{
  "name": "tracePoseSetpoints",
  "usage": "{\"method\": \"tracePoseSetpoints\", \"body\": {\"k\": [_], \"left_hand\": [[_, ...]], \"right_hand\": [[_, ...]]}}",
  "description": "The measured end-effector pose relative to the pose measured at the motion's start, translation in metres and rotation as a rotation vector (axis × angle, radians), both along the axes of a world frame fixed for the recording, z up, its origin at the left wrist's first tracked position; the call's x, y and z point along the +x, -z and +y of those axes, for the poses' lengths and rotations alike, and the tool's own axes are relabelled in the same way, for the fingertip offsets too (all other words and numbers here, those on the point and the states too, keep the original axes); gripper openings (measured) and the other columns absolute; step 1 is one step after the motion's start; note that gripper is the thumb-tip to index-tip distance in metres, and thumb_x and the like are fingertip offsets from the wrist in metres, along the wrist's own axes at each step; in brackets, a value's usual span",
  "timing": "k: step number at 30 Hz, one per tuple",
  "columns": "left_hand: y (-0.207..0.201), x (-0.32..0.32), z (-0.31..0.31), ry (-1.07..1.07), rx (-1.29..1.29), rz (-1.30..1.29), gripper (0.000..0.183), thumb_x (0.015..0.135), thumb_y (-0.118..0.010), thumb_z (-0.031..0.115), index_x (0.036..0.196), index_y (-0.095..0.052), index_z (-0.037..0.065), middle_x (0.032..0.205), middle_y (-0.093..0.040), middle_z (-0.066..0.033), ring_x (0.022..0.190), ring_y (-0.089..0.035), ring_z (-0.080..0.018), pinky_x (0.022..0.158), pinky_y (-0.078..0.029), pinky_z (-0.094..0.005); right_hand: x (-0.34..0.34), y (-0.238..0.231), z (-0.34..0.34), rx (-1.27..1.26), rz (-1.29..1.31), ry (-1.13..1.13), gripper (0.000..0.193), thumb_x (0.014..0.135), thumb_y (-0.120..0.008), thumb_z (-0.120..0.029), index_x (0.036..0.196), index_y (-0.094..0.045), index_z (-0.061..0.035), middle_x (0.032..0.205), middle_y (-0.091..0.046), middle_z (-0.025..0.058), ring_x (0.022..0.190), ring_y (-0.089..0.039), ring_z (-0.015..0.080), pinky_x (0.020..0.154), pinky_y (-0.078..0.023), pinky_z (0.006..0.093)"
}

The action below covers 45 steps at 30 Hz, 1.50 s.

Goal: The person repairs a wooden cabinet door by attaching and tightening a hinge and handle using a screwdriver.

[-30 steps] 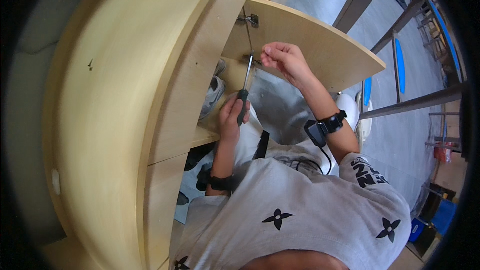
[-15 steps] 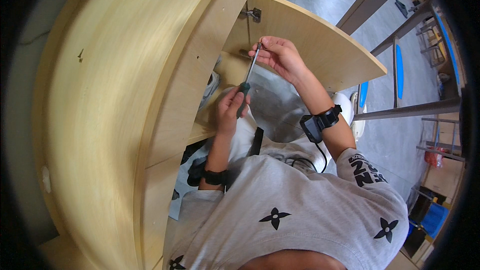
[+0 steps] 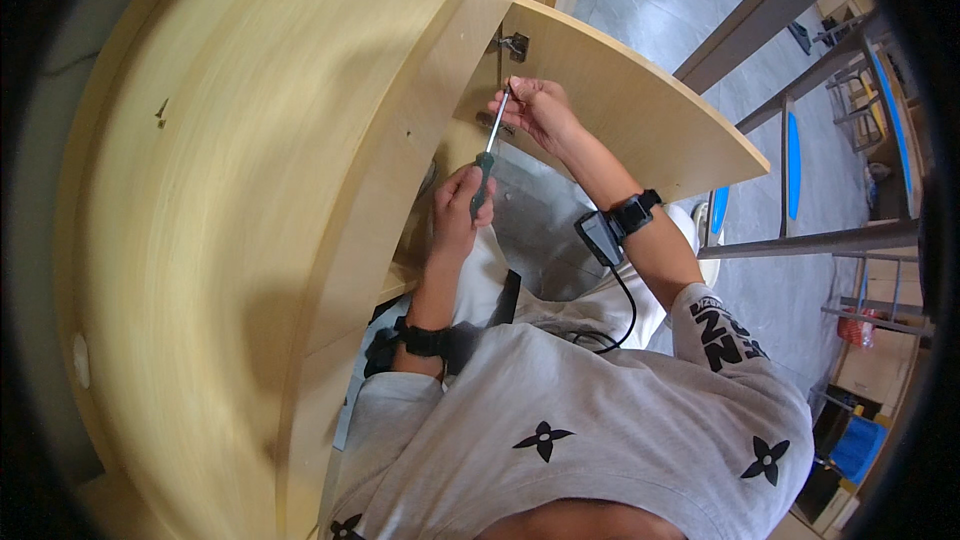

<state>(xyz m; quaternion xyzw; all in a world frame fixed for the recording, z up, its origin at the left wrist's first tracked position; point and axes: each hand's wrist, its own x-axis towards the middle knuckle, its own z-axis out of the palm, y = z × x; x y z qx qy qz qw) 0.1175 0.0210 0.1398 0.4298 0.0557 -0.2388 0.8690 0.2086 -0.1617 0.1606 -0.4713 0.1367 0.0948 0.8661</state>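
My left hand [image 3: 460,210] is closed round the dark green handle of a screwdriver [image 3: 483,170], its shaft slanting up and away. My right hand [image 3: 545,118] meets the tip of the shaft, thumb and finger pinched there on something small and dark that I cannot make out. Just beyond that hand is an open wooden cabinet door [image 3: 660,115]. A metal hinge [image 3: 516,46] sits near its upper inner corner, and another hinge [image 3: 494,122] shows partly behind my right fingers.
A wooden top [image 3: 230,190] fills the left side, with small screws [image 3: 161,115] lying on it. Grey metal framing with blue strips [image 3: 793,165] stands at the right. Further off are a red basket [image 3: 856,328] and a blue chair [image 3: 858,448] above grey floor tiles.
My right hand has shifted a little left along with the screwdriver's tip, and the screwdriver stands slightly steeper. The whole view has moved a little. Both hands keep their grip.
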Motion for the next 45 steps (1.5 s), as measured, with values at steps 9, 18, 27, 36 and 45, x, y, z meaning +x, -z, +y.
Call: {"method": "tracePoseSetpoints", "body": {"k": [9,18,27,36,45], "left_hand": [[0.015,0.021,-0.017,-0.088,0.514,-0.259,0.019,0.091,-0.053,0.02,0.099,-0.06,0.004,0.07,-0.054,0.0001,0.046,-0.04,-0.0035,0.039,-0.027,-0.0184],[0.003,0.023,-0.018,-0.287,1.092,-0.769,0.024,0.086,-0.057,0.019,0.102,-0.061,0.001,0.081,-0.065,-0.0151,0.074,-0.063,-0.0278,0.069,-0.047,-0.035],[0.003,0.041,-0.022,-0.228,1.114,-0.807,0.027,0.086,-0.055,0.023,0.105,-0.06,0.005,0.089,-0.064,-0.0187,0.083,-0.06,-0.036,0.072,-0.047,-0.0424],[0.01,0.054,-0.027,-0.297,1.124,-0.88,0.026,0.084,-0.057,0.022,0.101,-0.061,0.002,0.087,-0.063,-0.0197,0.081,-0.06,-0.0363,0.069,-0.046,-0.0417],[-0.02,0.057,-0.027,-0.398,1.334,-0.964,0.028,0.076,-0.065,0.019,0.103,-0.062,0.01,0.087,-0.064,-0.0107,0.08,-0.059,-0.0332,0.068,-0.046,-0.041]], "right_hand": [[0.018,0.022,-0.002,0.113,0.117,0.139,0.019,0.094,-0.046,-0.017,0.099,-0.047,0.0006,0.094,-0.06,0.0141,0.083,-0.065,0.0254,0.066,-0.056,0.0335],[0.017,0.015,0.0,0.103,-0.019,0.109,0.017,0.093,-0.047,-0.013,0.099,-0.048,0.0032,0.093,-0.06,0.0158,0.083,-0.065,0.028,0.068,-0.056,0.035],[0.031,0.029,0.011,0.422,-0.011,0.28,0.018,0.094,-0.043,-0.013,0.103,-0.042,0.0029,0.096,-0.055,0.0187,0.085,-0.062,0.0297,0.071,-0.055,0.0382],[0.05,0.046,0.008,0.586,0.053,0.316,0.016,0.095,-0.04,-0.013,0.103,-0.044,0.0005,0.094,-0.055,0.0171,0.081,-0.06,0.0267,0.065,-0.053,0.0357],[-0.014,0.014,0.04,0.046,0.157,-0.117,0.027,0.082,-0.067,-0.034,0.081,-0.058,-0.0081,0.07,-0.058,0.0015,0.063,-0.058,0.0101,0.057,-0.049,0.023]]}}
